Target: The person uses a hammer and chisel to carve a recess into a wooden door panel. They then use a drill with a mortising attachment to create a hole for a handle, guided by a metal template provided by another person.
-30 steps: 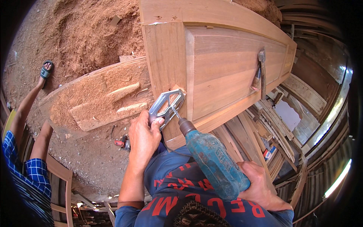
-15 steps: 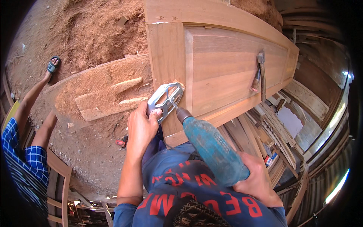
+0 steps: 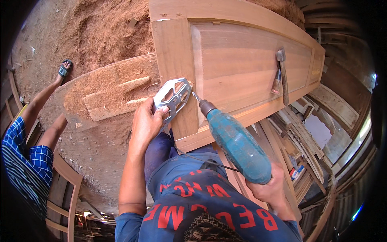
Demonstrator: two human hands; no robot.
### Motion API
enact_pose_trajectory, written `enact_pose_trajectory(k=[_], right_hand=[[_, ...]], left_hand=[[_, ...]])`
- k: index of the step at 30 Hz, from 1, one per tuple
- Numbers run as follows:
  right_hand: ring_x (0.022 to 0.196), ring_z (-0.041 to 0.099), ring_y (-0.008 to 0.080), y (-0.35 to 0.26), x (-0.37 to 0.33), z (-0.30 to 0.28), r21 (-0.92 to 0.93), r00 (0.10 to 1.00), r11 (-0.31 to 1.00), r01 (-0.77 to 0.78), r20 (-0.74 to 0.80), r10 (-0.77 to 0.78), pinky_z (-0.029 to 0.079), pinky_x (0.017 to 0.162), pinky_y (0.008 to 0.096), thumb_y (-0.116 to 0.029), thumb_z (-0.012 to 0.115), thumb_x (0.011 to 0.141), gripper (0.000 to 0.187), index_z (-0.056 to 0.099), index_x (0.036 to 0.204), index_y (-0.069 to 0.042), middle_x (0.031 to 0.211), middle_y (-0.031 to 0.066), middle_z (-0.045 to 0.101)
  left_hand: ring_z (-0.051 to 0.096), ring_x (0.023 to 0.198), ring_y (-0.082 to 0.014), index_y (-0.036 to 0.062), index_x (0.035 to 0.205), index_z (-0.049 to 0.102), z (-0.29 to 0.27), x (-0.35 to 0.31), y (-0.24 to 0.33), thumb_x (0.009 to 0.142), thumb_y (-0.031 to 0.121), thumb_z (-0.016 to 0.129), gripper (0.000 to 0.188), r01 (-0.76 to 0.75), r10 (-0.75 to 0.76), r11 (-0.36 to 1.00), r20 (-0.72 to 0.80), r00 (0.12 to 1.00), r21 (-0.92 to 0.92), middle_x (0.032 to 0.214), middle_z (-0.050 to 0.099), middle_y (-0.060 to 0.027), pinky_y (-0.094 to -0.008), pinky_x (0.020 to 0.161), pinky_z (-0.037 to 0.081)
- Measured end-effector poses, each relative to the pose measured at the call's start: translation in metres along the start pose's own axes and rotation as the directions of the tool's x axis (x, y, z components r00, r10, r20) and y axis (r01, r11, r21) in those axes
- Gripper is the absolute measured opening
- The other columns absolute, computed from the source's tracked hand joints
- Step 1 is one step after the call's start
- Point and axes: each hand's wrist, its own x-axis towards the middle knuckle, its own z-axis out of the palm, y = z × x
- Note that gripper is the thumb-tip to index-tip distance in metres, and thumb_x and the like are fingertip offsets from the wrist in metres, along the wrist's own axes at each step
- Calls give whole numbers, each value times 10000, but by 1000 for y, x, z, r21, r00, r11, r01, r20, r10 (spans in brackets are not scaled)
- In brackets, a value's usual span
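Note:
My left hand [image 3: 146, 121] pinches a silver metal plate [image 3: 172, 101] with large cut-out openings between thumb and fingers. The plate lies over the edge board of a wooden panelled door [image 3: 175, 48], close to its near left corner. Wrapped round the rear of a worn teal power drill [image 3: 238, 143] is my right hand [image 3: 271, 187]. The drill's bit [image 3: 195, 96] points up and left, just right of the plate and apart from it. A black cord runs across my lap from the left towards the drill.
A hammer [image 3: 283, 72] lies on the door panel beside a chisel-like tool [image 3: 276, 83]. Left of the door, a sawdust-covered board [image 3: 90, 108] rests on the ground. Another person's leg [image 3: 44, 97] shows at far left. Stacked wood strips [image 3: 300, 143] lie at right.
The drill has drawn back to the right, its bit now off the metal plate. My left hand still holds the plate, which has tilted a little. The view has shifted slightly.

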Motion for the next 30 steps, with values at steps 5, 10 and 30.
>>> enact_pose_trajectory(k=[5,10,30], right_hand=[[865,799,226,-7,7,9,8,999,999,49,-4,-49,594,790,325,-73,913,770,373,784,1098,48,1010,153,818],[929,813,324,5,5,9,-18,989,992,126,80,-124,619,845,376,-86,946,742,536,762,1234,20,1076,192,806],[887,801,349,-15,21,10,-97,984,983,153,105,-143,617,786,390,-67,922,756,479,750,1195,19,1019,185,795]], left_hand=[[781,878,-346,-15,1109,727,7,-4,-3,970,198,789,262,-24,24,1000,-24,999,13,918,794,-212,-483,811,563],[775,882,-380,-7,1099,713,8,-4,-6,968,208,796,265,-19,19,1000,-18,1000,17,929,790,-222,-495,814,559],[754,874,-438,-4,994,677,6,-8,3,956,223,813,267,-39,43,995,-42,998,94,868,763,-227,-537,809,552]])
